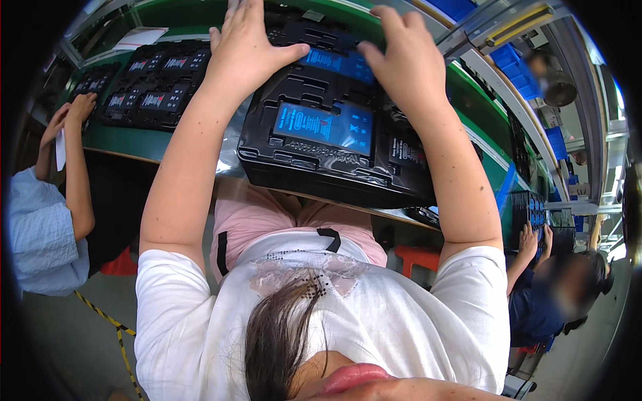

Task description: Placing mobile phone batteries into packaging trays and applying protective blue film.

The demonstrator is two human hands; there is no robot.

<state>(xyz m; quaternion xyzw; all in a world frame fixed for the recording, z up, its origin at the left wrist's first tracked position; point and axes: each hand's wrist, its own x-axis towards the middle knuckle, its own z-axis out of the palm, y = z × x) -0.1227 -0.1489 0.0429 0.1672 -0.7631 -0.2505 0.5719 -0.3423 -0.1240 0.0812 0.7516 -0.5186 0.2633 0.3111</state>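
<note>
1. A black, glossy, moulded-plastic tray (314, 182) is resting at the near edge of a green counter (127, 142), directly before the person.
2. Its near-left compartment is holding a flat, rectangular, blue-faced pack (324, 127); a second blue-faced pack (334, 63) is lying in a compartment beyond it.
3. A dark pack with pale printing (406, 148) is sitting in the near-right part.
4. A wide black tray with dark, red-and-white-marked packs (144, 123) is lying farther left.
5. The left grip (246, 50) is hovering or resting over the tray's far-left side, released, its fingers reaching far and its thumb pointing right.
6. The right grip (409, 67) is spreading above the far-right side, released, fingers slightly bent, thumb pointing left; whether either is touching the tray, I cannot tell.
7. Both bare forearms are stretching forward, flanking the tray.
</note>
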